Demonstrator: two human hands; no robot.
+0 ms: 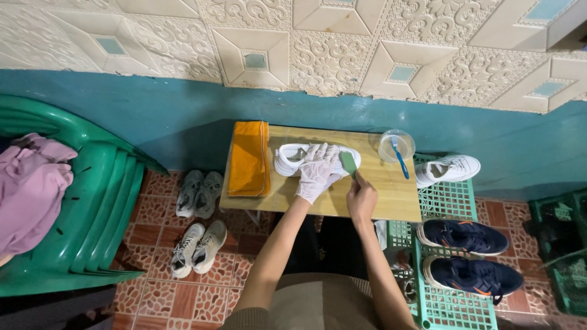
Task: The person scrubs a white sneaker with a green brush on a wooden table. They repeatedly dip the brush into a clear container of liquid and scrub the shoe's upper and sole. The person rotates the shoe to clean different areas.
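Observation:
A white sneaker (287, 159) lies on its side on a small wooden table (391, 195). My left hand (317, 173), in a white glove, presses down on the sneaker and covers its middle. My bare right hand (361, 198) holds a small green brush (348, 162) whose head touches the sneaker's right end. A folded orange cloth (249, 157) lies on the table's left part. At the table's far right stands a clear round bowl (396, 145) with a blue toothbrush (400, 160) leaning out of it.
A second white sneaker (448, 169) and a pair of dark blue sneakers (468, 253) rest on a green plastic crate (455, 305) to the right. Two grey pairs (199, 229) sit on the tiled floor left of the table. Green stacked chairs (92, 208) hold purple cloth (30, 189).

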